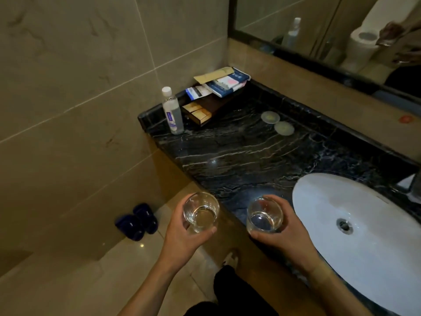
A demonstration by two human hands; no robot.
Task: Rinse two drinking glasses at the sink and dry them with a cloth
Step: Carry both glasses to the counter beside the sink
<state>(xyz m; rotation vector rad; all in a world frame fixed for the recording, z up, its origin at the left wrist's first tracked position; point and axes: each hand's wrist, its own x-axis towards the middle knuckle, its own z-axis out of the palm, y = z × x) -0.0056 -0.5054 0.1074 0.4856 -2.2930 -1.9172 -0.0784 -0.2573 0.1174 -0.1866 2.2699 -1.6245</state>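
My left hand (pixel 182 238) grips a clear drinking glass (pixel 201 212) upright, out past the front edge of the counter and above the floor. My right hand (pixel 284 233) grips a second clear glass (pixel 264 215) upright over the counter's front edge, just left of the white oval sink (pixel 330 201). Both glasses look empty or nearly so. No cloth is in view.
The black marble counter (pixel 239 156) carries a plastic water bottle (pixel 172 110), a dark tray of toiletry packets (pixel 214 94) and two round coasters (pixel 276 123). A tap base (pixel 410 185) shows at the right edge. Blue slippers (pixel 136 222) lie on the floor. A mirror (pixel 330 26) hangs above.
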